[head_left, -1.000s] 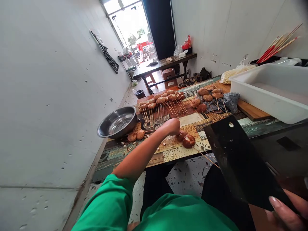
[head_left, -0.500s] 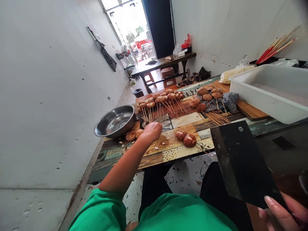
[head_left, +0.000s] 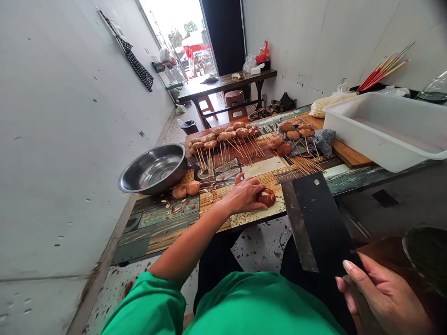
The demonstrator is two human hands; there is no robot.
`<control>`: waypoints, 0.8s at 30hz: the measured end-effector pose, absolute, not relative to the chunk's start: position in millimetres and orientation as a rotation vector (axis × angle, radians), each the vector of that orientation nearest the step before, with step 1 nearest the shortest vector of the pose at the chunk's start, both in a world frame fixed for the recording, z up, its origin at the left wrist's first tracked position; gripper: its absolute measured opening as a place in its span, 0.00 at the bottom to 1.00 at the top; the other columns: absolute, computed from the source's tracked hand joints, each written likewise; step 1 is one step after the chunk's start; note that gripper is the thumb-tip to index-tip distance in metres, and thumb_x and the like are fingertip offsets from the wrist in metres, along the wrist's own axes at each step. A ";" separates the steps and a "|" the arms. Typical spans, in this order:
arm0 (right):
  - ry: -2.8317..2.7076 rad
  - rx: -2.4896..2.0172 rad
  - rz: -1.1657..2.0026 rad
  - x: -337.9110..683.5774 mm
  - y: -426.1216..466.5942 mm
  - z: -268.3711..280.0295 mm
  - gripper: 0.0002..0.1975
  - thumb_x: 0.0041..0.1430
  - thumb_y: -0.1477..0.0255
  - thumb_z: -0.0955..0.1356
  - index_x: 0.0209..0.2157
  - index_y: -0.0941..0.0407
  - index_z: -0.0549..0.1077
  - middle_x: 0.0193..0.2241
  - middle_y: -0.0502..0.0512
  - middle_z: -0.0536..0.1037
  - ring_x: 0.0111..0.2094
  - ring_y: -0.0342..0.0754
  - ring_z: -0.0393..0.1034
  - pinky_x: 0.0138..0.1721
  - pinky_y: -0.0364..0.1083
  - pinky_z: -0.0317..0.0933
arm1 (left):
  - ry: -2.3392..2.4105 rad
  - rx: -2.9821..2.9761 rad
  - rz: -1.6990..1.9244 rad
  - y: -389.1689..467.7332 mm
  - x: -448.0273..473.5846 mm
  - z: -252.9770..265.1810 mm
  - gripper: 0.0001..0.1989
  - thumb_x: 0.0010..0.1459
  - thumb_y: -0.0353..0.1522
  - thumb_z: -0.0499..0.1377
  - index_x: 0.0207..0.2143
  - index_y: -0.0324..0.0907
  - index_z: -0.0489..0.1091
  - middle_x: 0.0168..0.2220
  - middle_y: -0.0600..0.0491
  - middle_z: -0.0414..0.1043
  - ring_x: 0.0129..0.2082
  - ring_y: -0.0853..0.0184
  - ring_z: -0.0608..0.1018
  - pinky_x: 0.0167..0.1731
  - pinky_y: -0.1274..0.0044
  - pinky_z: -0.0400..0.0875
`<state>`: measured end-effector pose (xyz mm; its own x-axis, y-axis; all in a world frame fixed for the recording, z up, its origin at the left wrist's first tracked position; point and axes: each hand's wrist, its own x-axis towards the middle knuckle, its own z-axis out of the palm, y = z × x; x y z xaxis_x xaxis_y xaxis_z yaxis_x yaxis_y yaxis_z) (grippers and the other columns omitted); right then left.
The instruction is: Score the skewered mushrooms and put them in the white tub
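My left hand point(head_left: 246, 194) lies over a skewer of brown mushrooms near the table's front edge, its fingers curled around them. One glossy mushroom point(head_left: 267, 197) with a pale cut on its cap shows beyond the fingertips; the hand covers the other. At the lower right, my right hand point(head_left: 387, 291) grips a black cleaver point(head_left: 310, 216), blade tilted up in front of the table edge. To the left of my left hand, another pair of mushrooms point(head_left: 186, 189) rests on a skewer beside pale scraps point(head_left: 176, 209).
Several skewered mushrooms point(head_left: 228, 135) line the table's far side, and more point(head_left: 293, 135) lie on a grey cloth point(head_left: 324, 143). Bare skewers point(head_left: 305, 165) are bundled nearby. A steel basin point(head_left: 129, 186) stands left, a white plastic tub point(head_left: 384, 144) right, on a wooden board point(head_left: 352, 156).
My left hand has moved right, from above the table's middle onto the mushroom skewer near the front edge. The cleaver has shifted slightly left in view, still in my right hand.
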<state>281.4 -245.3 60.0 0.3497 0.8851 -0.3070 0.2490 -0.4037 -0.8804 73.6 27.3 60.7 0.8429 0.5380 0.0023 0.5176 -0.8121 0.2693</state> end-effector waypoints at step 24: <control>-1.054 -1.872 1.326 283.4 -186.3 86.1 0.21 0.64 0.50 0.63 0.29 0.53 0.66 0.19 0.48 0.75 0.15 0.42 0.64 0.20 0.42 0.55 | 1.059 2.595 0.727 -10.0 37.3 11.3 0.16 0.65 0.39 0.62 0.54 0.47 0.74 0.53 0.46 0.77 0.57 0.55 0.75 0.65 0.57 0.55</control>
<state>283.4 -186.3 86.1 0.1829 0.8659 -0.4655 0.2581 -0.4992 -0.8271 37.3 -10.0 11.3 0.6123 0.7069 0.3541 0.5846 -0.7064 0.3990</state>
